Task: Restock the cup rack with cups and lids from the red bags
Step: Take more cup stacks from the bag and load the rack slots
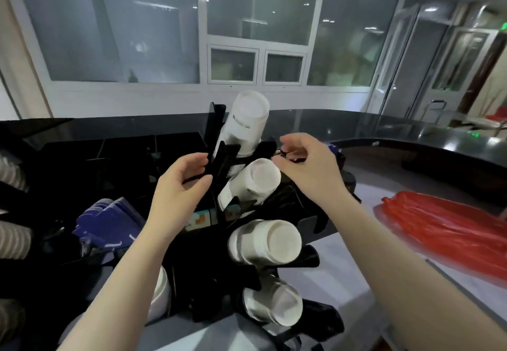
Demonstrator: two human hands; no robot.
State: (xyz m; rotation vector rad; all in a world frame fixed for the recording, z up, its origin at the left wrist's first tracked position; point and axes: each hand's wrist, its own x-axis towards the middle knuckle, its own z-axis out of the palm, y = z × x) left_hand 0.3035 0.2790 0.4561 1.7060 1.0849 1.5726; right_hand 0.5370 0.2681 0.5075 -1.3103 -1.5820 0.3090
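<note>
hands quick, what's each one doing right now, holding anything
Left hand: fingers curled round a black upright of the cup rack.
Right hand: fingers curled at the rack's top; what they pinch cannot be told.

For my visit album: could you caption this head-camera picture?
Both hands, left and right, work at a black cup rack holding white cups, a red bag nearby.

Both arms reach forward; left hand (181,183) and right hand (307,167) loosely curled.

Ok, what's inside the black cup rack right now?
The black cup rack holds four stacks of white paper cups along its middle, bottoms facing the camera. How many cups each stack holds is hidden inside the slots.
</note>
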